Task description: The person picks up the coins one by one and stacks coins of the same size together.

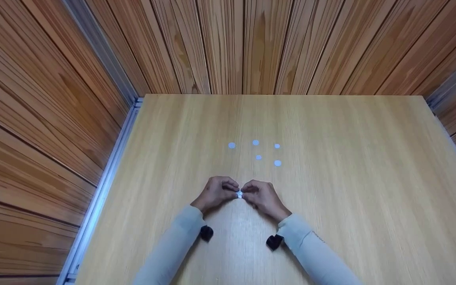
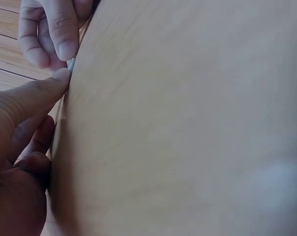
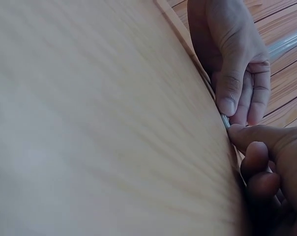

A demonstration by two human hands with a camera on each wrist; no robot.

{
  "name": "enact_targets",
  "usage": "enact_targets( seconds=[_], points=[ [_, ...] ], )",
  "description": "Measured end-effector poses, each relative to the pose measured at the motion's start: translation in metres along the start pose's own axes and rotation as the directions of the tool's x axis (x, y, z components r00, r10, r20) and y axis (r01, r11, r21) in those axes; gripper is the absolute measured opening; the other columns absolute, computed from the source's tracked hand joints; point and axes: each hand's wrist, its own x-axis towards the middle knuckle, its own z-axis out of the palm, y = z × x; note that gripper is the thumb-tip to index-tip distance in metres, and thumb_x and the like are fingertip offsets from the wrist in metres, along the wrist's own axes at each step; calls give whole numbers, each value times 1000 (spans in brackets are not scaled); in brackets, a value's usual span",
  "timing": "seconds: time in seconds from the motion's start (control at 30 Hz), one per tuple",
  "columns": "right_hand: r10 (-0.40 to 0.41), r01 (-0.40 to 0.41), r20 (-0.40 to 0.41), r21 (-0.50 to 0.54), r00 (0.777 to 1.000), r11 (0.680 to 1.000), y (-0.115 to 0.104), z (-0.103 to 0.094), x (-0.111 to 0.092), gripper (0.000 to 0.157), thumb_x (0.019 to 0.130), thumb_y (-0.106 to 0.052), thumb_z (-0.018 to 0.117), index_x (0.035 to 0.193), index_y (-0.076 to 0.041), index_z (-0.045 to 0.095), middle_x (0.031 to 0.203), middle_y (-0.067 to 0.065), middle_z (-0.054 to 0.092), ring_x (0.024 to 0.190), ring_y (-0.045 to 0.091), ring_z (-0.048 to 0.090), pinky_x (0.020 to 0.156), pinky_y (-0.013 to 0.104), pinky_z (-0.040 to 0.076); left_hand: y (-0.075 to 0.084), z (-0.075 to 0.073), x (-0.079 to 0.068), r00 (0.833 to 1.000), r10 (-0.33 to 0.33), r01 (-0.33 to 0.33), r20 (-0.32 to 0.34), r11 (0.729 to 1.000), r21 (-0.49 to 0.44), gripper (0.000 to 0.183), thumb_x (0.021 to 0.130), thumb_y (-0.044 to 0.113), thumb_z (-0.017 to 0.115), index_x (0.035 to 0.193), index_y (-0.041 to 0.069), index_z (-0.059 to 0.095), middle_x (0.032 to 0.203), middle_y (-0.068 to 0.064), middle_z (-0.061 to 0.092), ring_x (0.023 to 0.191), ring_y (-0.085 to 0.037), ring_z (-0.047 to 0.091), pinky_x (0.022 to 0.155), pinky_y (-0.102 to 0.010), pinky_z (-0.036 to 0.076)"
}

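Note:
In the head view, a small pale flat piece (image 1: 240, 194) sits low at the tabletop between the fingertips of both hands. The left hand (image 1: 221, 193) pinches it from the left and the right hand (image 1: 263, 196) from the right, each with thumb and fingers brought together. Edge-on, the piece (image 2: 71, 64) appears as a thin light sliver in the left wrist view, and the same piece (image 3: 225, 120) shows between the thumb tips in the right wrist view. Fingers cover most of it, so its full outline is hidden.
Beyond the hands, several pale blue round discs of differing size lie apart on the wooden table (image 1: 342, 190), among them a disc (image 1: 232, 145) at the left and a disc (image 1: 277, 163) nearest the right hand. Wood-plank walls (image 1: 228, 47) stand behind and beside the table.

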Motion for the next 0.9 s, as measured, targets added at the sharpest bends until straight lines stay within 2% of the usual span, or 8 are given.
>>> enact_targets(
  seconds=[0.33,0.63,0.9],
  points=[
    [-40,38,-31,-73,999,997,1,0,-1,14,87,-3,76,100,-4,72,94,6,73,57,6,57,53,21,46,0,-2,1,1000,11,-11,18,1000,14,20,81,-1,80,99,4,74,92,-3,75,88,-14,71,84,-29,53],
    [-22,21,-25,-56,999,998,-2,2,2,14,87,-4,76,101,-3,72,93,6,72,57,7,58,52,21,46,1,-11,5,999,10,-10,33,1000,9,22,81,2,82,101,2,74,93,-2,75,90,-14,71,86,-30,53],
    [48,-48,16,16,999,999,-1,2,0,16,89,-7,75,105,-4,71,93,8,72,55,10,57,49,23,46,-3,-26,20,996,48,-51,-72,998,-37,25,80,2,83,103,4,74,96,-6,76,92,-18,71,86,-29,53]
  ],
)
